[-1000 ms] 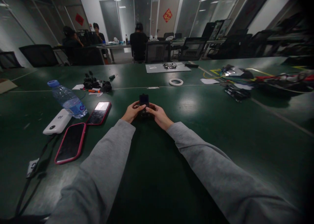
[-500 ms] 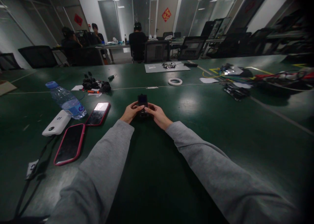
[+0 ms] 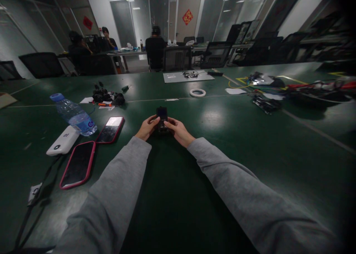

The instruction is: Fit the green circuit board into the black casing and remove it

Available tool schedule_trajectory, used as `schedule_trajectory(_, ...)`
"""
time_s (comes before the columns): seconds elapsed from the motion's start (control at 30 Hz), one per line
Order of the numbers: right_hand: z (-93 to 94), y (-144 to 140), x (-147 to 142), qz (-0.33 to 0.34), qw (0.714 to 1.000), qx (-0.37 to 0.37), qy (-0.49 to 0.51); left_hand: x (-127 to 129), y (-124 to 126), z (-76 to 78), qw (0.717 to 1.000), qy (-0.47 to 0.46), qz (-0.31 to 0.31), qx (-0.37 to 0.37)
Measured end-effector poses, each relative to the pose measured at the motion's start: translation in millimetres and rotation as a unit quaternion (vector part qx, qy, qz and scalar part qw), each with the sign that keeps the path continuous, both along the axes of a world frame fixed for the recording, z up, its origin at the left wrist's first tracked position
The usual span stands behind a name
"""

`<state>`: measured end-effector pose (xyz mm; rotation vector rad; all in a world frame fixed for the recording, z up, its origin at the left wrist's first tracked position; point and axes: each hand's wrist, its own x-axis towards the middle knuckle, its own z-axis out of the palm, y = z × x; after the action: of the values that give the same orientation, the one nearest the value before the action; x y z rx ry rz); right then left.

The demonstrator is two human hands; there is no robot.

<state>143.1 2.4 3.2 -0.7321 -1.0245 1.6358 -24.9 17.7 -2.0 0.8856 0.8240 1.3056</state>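
Note:
A small black handheld device (image 3: 162, 114) with a dark screen on its upper part is held upright over the green table (image 3: 178, 194). My left hand (image 3: 148, 127) grips its left side, the thumb lying on its front beside the screen's lower edge. On the other side, my right hand (image 3: 179, 129) is closed round it, with the thumb on the front below the screen. The fingers behind the device are hidden. Small keys seem to show under the thumbs, too dark to make out.
To the left lie a water bottle (image 3: 73, 114), a white power bank (image 3: 63, 140) with a cable, and two red-cased phones (image 3: 78, 165) (image 3: 110, 130). Farther off are black parts (image 3: 108, 97), a tape roll (image 3: 197, 93), a white board (image 3: 174, 77) and tangled wires (image 3: 264, 81). People sit beyond.
My left thumb has shifted up and left, off the middle of the device's front. My right hand keeps its hold. The view has moved very slightly.

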Motion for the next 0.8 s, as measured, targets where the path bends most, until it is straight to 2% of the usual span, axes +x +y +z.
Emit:
schedule_trajectory(0.17,1.5,-0.7,-0.1,-0.007,1.0,-0.005,0.0,-1.1,0.6,-1.7,1.0,-0.006,0.005,-0.007)
schedule_trajectory(0.6,-2.5,0.6,-2.8,-0.053,0.993,0.077,-0.069,0.2,2.1,-2.1,1.0,-0.017,-0.006,-0.001)
schedule_trajectory(0.7,-0.6,1.1,-4.8,-0.118,0.973,0.137,-0.14,1.3,2.1,-0.6,1.0,-0.019,0.002,-0.008)
schedule_trajectory(0.8,1.6,-0.6,-8.5,-0.21,0.915,0.247,-0.24,4.8,-0.3,2.4,1.0,-0.02,0.014,-0.013)
